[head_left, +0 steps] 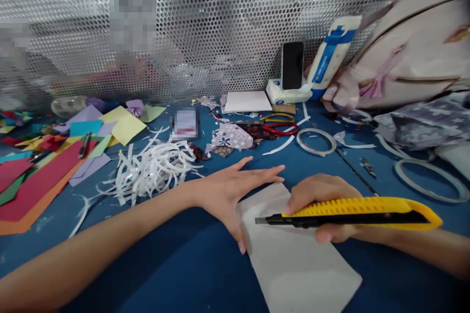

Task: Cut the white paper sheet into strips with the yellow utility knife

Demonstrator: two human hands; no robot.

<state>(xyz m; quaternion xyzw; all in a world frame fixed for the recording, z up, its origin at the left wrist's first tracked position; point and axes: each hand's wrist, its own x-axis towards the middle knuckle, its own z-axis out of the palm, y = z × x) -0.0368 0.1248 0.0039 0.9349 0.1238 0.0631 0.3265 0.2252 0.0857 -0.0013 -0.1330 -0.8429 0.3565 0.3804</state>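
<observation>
A yellow and black utility knife (352, 212) is gripped in my right hand (325, 200), its short blade out and pointing left. Under the knife lies a pale sheet of paper or card (301, 264), set at a slant on the blue table. My left hand (229, 190) is open, fingers spread, at the sheet's upper left edge. Its thumb runs down along that edge, and the fingers reach past the top. Whether the blade touches the sheet, I cannot tell.
Left of my hand sits a heap of white paper strips (156, 166), beside coloured paper (55, 176). Fabric scraps (233, 136), red-handled scissors (282, 128) and tape rolls (316, 142) lie beyond. A phone (293, 66), a bottle (334, 56) and a backpack (414, 54) stand before a perforated metal panel (220, 24).
</observation>
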